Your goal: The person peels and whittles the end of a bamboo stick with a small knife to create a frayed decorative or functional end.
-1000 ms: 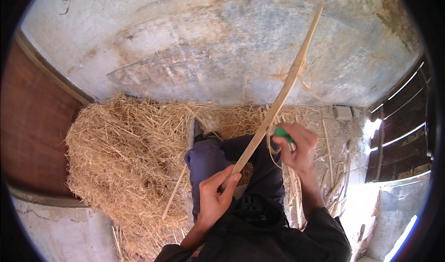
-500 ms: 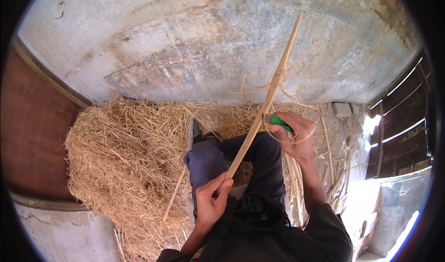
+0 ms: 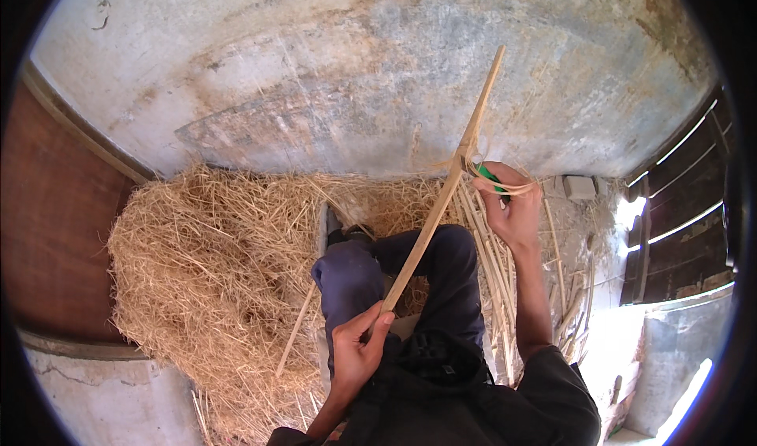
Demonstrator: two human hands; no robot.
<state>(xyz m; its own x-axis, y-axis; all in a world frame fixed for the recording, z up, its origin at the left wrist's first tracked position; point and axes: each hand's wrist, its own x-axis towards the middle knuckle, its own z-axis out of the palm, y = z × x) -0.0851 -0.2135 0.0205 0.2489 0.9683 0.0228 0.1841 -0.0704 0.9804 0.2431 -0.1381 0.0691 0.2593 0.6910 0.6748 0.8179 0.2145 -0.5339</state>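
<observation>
My left hand [image 3: 359,350] is closed round the near end of a long, flat bamboo strip [image 3: 423,241]. The strip slants up and to the right above my legs, tapering to a thin far tip. A green-handled knife [image 3: 492,179] is gripped in my right hand [image 3: 516,213], its blade against the strip beyond the middle. Thin curled shavings [image 3: 482,150] still hang from the strip by the blade, and some loop across my right fingers.
A big heap of straw and shavings [image 3: 213,280] lies at the left. Several bamboo strips [image 3: 501,288] rest on the ground to the right. A stained wall [image 3: 339,83] rises in front, with a brick-like block [image 3: 579,187] at its foot. Dark slatted boards [image 3: 682,233] stand at the right.
My right hand and the knife have moved up along the strip, away from me. The strip's far tip has dropped slightly, while my left hand keeps its place.
</observation>
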